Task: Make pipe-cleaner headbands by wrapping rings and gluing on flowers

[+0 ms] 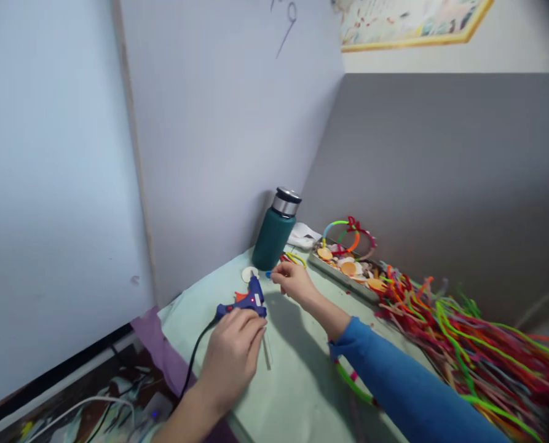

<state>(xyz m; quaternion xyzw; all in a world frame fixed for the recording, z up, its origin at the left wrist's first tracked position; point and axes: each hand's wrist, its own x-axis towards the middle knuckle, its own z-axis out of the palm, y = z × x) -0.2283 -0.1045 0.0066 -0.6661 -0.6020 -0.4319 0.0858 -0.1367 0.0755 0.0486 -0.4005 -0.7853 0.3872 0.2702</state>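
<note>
A person's left hand [232, 354] grips a blue glue gun [249, 301] on a pale green table [297, 381], its nozzle aimed at a small white disc [249, 274] just beyond. The right hand [294, 280] pinches a small blue piece [268, 275] beside the nozzle. Behind stands a capped green flask [274, 232], contents hidden. Far right, a shallow tray [343, 275] holds orange and white discs, with a looped pipe-cleaner piece [348, 237] propped over it; loose pipe cleaners [463, 344] spill alongside
</note>
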